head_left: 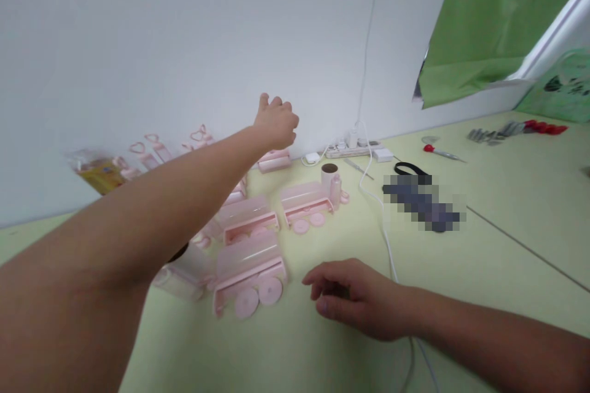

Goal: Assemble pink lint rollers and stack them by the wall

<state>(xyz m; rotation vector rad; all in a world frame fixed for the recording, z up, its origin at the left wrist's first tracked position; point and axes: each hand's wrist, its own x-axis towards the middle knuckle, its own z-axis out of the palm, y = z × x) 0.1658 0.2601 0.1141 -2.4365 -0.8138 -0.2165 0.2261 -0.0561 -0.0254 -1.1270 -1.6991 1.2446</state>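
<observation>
My left hand is stretched far forward to the wall, its fingers curled closed just above a pink plastic piece; whether it holds anything I cannot make out. My right hand rests low on the pale green table, fingers loosely curled and apart, holding nothing, beside a pink toy wagon with round wheels. More pink wagons and a pink engine-like piece with a tube lie between the hands. Pink heart-topped parts stand by the wall.
A white cable runs from a power strip at the wall past my right hand. A black strap, a red-headed tool, grey and red clips and a green sheet are at right. A yellow packet lies left.
</observation>
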